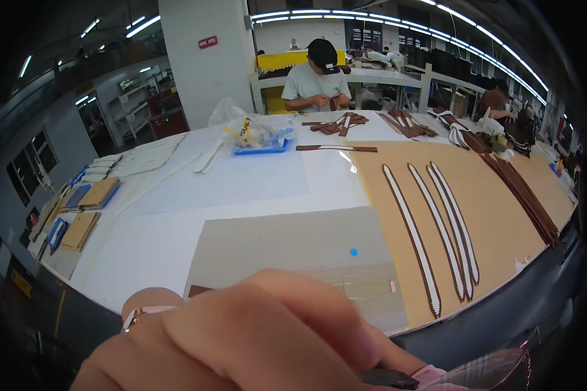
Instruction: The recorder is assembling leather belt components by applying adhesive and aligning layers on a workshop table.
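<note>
My left hand (261,332) is raised very close, filling the lower middle, with a bracelet (134,319) at its wrist. Its fingers are curled, and whatever they hold, if anything, is hidden. Part of my right forearm (398,357) shows behind it, with a pink cuff; the right hand itself is hidden. Near these, at the lower right, is a clear eyeglass lens (492,371). Beyond my left hand lies a grey mat (274,241) with a small blue piece (353,252). The end of a brown strip (199,290) peeks out beside my knuckles.
Brown-edged white strips (411,241) lie on a tan board (502,215), with a brown bundle (522,195) on its right. A blue tray (261,150) holds plastic bags. Cardboard pieces (81,231) lie left. A co-worker (317,81) sits opposite, near strip piles (342,124).
</note>
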Available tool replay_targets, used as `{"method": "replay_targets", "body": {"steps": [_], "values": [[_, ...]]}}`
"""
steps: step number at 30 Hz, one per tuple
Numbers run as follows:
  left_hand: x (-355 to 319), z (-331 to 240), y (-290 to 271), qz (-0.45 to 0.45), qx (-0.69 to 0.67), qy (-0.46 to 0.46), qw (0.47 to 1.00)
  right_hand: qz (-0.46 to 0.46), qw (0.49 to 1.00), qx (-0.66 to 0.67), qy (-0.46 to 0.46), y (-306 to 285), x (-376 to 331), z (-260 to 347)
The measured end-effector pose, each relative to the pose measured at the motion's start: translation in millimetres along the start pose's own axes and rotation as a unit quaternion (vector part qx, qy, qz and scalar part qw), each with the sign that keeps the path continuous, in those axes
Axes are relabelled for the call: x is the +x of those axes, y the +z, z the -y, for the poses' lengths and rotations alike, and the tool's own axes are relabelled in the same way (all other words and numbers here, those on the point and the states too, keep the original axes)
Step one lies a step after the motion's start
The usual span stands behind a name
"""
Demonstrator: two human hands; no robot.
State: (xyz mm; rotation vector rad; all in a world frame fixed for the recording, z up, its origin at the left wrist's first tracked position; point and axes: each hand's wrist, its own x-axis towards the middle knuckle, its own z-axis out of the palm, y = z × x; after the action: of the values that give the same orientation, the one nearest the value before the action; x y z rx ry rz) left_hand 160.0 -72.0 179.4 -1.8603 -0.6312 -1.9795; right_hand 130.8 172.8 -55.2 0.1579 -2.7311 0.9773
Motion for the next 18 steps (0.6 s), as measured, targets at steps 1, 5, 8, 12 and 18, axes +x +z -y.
{"method": "replay_targets", "body": {"steps": [1, 5, 8, 12, 18], "values": [[0, -11, -14, 0.002, -0.011, 0.002, 1.000, -0.006, 1.000, 0.002, 0.004, -4, -2, -1], [7, 7, 13, 0.011, -0.001, 0.012, 1.000, 0.025, 0.999, 0.035, -0.033, -15, 5, 14], [50, 53, 13, 0.016, -0.022, 0.028, 0.999, 0.017, 0.999, 0.011, -0.032, -17, -1, 10], [83, 83, 5, 0.021, -0.030, 0.049, 0.998, 0.009, 0.998, 0.061, -0.013, -11, 2, 12], [60, 36, -19, 0.038, -0.058, 0.077, 0.995, 0.010, 1.000, 0.001, -0.002, -8, 2, 4]]}}
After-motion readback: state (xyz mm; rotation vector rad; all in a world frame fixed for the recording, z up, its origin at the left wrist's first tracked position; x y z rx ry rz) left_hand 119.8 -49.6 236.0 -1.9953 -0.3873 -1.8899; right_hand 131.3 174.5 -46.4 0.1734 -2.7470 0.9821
